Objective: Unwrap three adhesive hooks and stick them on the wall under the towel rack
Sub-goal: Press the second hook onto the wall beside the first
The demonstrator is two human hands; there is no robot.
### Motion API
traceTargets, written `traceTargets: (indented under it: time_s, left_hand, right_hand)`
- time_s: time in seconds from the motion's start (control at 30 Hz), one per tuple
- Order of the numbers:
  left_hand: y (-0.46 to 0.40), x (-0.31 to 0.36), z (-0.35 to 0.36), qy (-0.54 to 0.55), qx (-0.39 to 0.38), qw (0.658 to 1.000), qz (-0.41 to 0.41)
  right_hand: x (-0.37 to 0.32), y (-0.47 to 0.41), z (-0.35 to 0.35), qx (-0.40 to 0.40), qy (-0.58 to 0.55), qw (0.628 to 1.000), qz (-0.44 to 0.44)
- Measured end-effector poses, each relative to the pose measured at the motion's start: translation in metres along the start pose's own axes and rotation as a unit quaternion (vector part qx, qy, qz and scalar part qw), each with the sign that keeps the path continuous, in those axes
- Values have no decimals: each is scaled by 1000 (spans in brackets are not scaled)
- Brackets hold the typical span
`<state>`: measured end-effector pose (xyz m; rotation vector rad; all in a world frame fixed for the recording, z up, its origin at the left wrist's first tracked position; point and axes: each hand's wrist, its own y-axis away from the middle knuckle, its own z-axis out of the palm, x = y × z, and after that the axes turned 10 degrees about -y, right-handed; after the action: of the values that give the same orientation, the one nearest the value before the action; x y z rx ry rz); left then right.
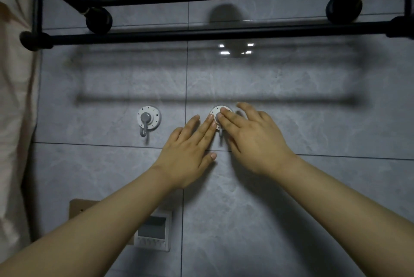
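A round white adhesive hook (pixel 148 119) with a grey centre and curved hook sits stuck on the grey tiled wall (pixel 313 119), below the black towel rack (pixel 201 34). A second white hook (pixel 215 112) is on the wall to its right, mostly covered by fingers. My left hand (pixel 190 153) lies flat with its fingertips touching that hook's left rim. My right hand (pixel 253 137) presses its fingertips on the hook's centre and top. Both hands have their fingers spread and hold nothing. No third hook is in view.
A pale towel (pixel 15 108) hangs along the left edge. A white wall control panel (pixel 154 232) and a brown plate (pixel 78 206) sit low on the wall behind my left forearm. The rack's black round mounts (pixel 98 19) jut out overhead.
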<state>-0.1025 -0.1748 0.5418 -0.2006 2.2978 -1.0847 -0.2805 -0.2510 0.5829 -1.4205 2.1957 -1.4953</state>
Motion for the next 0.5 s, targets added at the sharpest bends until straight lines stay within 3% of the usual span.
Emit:
traceTargets:
  time_s: [0.27, 0.5]
  left_hand:
    - [-1, -5, -4, -7, -3, 1000, 5]
    - [0, -5, -5, 3, -10, 1000, 7]
  right_hand:
    - [5, -14, -5, 50, -55, 997, -25]
    - [17, -16, 0, -5, -42, 999, -27]
